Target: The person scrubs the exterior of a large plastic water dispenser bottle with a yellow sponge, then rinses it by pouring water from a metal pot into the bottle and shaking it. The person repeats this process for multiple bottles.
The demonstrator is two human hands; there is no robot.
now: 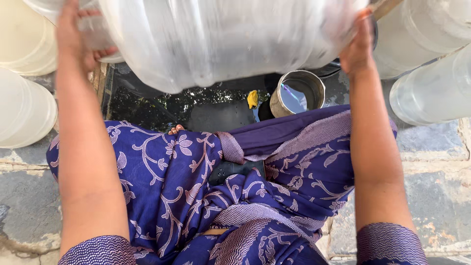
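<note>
- A deep purple draped garment (196, 196) covers the lap and legs, printed with pale scrolling vines and leaves.
- A band of fine pale dotted weave (304, 142) runs along the plain purple border fold.
- Short purple sleeve cuffs (100, 251) with tiny pale dots end above both elbows.
- The forearms are bare.
- Toes (175, 129) peek out at the hem.

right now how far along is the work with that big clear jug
Done: nothing looks finished from this view. In hand: the left hand and right hand grip the big clear jug, held on its side above the wet drain near a metal pot. Left: other jugs wait alongside, state unclear.
</note>
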